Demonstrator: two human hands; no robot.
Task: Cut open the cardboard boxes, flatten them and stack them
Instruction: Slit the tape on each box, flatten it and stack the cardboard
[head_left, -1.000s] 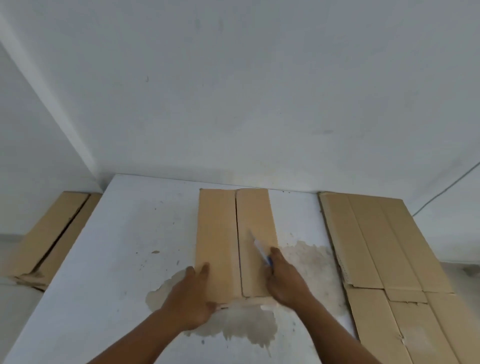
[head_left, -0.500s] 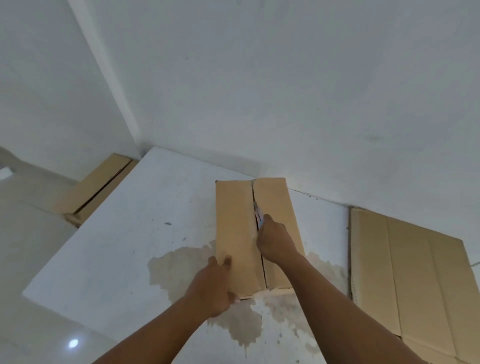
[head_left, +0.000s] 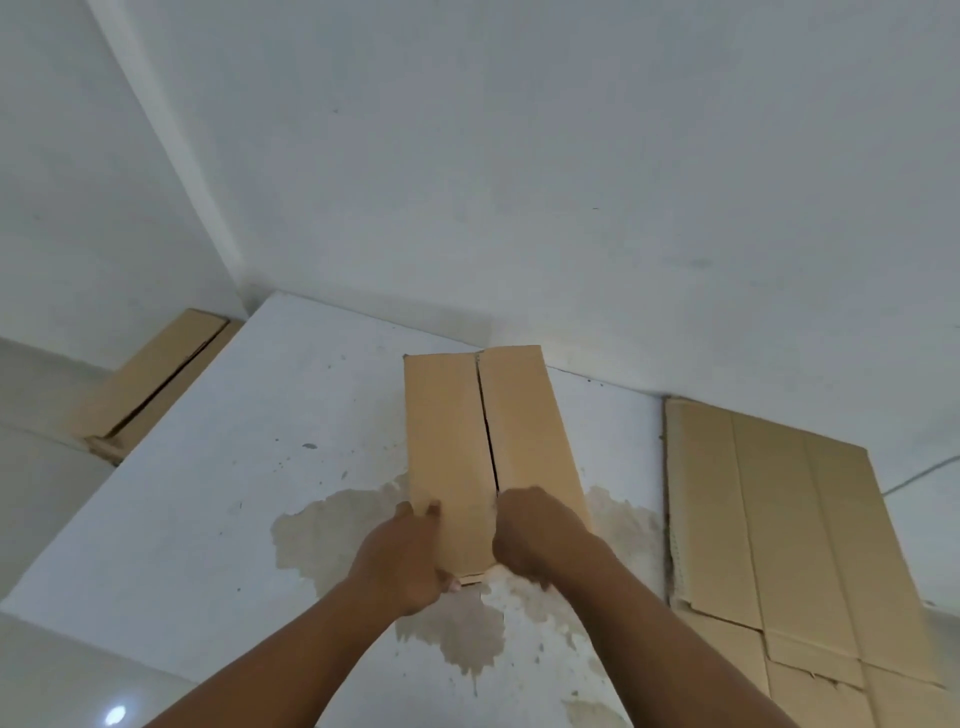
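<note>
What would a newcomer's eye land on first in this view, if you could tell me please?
First, the cardboard box in the middle of the white table, its top seam split open, with the left hand and right hand at its near end. Next, the flattened cardboard lying at the table's right side, and the brownish stain spreading under the box. Another cardboard box sits off the table's far left edge.

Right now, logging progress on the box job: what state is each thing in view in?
Box on the table: closed shape, top seam slit open along the middle.
Flattened cardboard: lying flat at the right.
Box beside the table: on the floor at the left, seam gaping.
Left hand: gripping the box's near left edge.
Right hand: fisted on the near right flap; knife hidden.
</note>
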